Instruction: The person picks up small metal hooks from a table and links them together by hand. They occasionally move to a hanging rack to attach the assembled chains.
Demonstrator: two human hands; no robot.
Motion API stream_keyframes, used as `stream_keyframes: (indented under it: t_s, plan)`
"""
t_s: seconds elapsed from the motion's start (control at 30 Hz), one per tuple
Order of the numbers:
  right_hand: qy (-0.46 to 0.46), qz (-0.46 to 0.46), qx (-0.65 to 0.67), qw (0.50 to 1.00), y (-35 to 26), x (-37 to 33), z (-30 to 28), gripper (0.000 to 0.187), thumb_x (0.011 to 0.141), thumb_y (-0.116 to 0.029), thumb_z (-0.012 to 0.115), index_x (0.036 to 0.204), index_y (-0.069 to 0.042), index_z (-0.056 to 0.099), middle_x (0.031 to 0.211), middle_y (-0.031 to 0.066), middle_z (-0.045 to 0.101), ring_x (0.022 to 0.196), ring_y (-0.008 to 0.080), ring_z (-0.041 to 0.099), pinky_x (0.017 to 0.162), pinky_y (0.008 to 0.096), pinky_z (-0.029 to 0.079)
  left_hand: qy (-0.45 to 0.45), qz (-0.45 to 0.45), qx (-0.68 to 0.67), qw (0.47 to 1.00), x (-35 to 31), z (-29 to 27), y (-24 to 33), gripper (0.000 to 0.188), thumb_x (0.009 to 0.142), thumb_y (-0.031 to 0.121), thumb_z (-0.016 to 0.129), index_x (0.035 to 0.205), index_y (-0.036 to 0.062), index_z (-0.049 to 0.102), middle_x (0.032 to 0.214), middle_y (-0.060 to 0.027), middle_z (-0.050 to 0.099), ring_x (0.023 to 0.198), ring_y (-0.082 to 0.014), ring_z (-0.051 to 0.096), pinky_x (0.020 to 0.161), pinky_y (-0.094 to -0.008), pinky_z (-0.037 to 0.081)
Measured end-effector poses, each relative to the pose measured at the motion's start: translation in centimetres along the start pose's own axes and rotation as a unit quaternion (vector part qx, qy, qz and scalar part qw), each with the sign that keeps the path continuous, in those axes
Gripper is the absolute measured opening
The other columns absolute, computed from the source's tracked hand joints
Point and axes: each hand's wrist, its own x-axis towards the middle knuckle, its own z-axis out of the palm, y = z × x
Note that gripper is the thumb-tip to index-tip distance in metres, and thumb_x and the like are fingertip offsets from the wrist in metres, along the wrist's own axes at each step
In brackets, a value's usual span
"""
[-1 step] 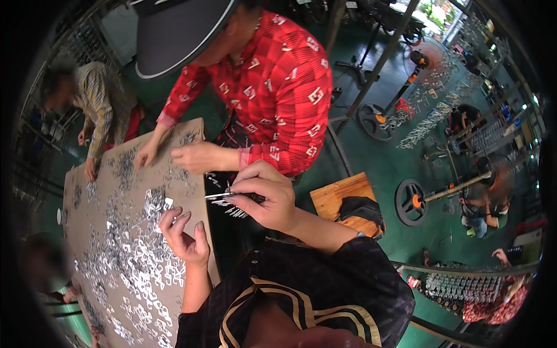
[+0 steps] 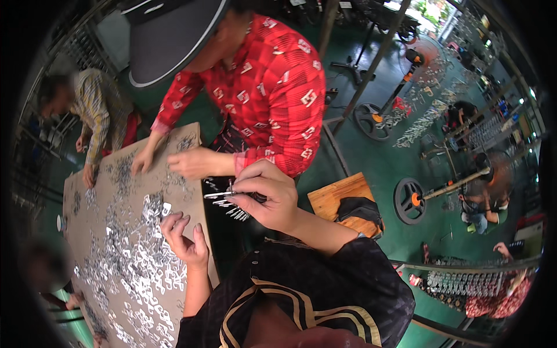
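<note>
My right hand (image 2: 268, 194) is raised beside the table's edge, thumb and fingers pinched on a row of small shiny metal pieces (image 2: 223, 201). They fan out below the fingertips; how they are joined cannot be made out. My left hand (image 2: 188, 242) hovers over the near edge of the table (image 2: 191, 136), its fingers apart and slightly curled, with nothing visible in it. Beyond and beside it lie many loose silver metal pieces (image 2: 145, 267), flat and hook-like or looped, spread across the tabletop. A denser heap (image 2: 154, 206) sits just past my left fingertips.
Across from me a person in a red patterned shirt (image 2: 261, 87) works at the table with both hands. Another in a checked shirt (image 2: 101, 104) stands farther left. At right are a wooden stool (image 2: 331, 194) with a black bag (image 2: 360, 210) and fans on round bases (image 2: 409, 200).
The whole view has shifted very slightly, so the person in red and the table appear a little farther left. Both my hands keep nearly the same pose.
</note>
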Motion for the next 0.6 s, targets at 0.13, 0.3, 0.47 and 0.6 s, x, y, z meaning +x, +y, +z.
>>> stream_keyframes:
  t_s: [0.13, 0.3, 0.47, 0.6]
  plan:
    - [0.045, -0.001, -0.052, 0.998, -1.7, 4.2, -5.7, 0.018, 0.070, 0.003, 0.078, 0.084, 0.002, 0.068, 0.086, 0.0105, 0.061, 0.074, 0.0173, 0.061, 0.065, 0.0271, 0.048, -0.117, -0.069, 0.057, 0.989, -7.2, 1.7, -3.4, 0.019, 0.079, 0.002, 0.066, 0.096, -0.0002, 0.058, 0.096, -0.0164, 0.058, 0.092, -0.0348, 0.054, 0.085, -0.0421, 0.041]
    - [0.139, -0.003, -0.094, 0.986, -1.9, 10.1, -12.2, 0.012, 0.073, 0.002, 0.076, 0.082, 0.002, 0.068, 0.084, 0.0067, 0.060, 0.072, 0.0125, 0.059, 0.062, 0.0259, 0.048, -0.224, -0.107, 0.098, 0.964, -10.8, 2.3, -4.6, 0.021, 0.078, 0.003, 0.065, 0.096, 0.0001, 0.056, 0.096, -0.0168, 0.054, 0.093, -0.0369, 0.052, 0.084, -0.0447, 0.041]
    - [0.225, -0.025, -0.104, 0.968, -0.7, 16.6, -18.9, 0.007, 0.081, -0.002, 0.073, 0.081, 0.002, 0.068, 0.083, 0.0036, 0.060, 0.070, 0.0088, 0.057, 0.063, 0.0218, 0.046, -0.235, -0.122, 0.106, 0.958, -10.1, 3.4, -4.6, 0.022, 0.076, 0.003, 0.064, 0.096, -0.0005, 0.055, 0.096, -0.0180, 0.051, 0.093, -0.0381, 0.050, 0.084, -0.0456, 0.041]
    - [0.256, -0.027, -0.135, 0.957, 0.6, 20.7, -24.8, 0.010, 0.082, -0.006, 0.074, 0.084, 0.002, 0.068, 0.080, 0.0023, 0.064, 0.070, 0.0063, 0.058, 0.064, 0.0209, 0.047, -0.242, -0.128, 0.104, 0.956, -9.8, 3.6, -4.2, 0.023, 0.074, 0.003, 0.063, 0.095, -0.0008, 0.055, 0.095, -0.0186, 0.051, 0.094, -0.0383, 0.048, 0.084, -0.0458, 0.039]
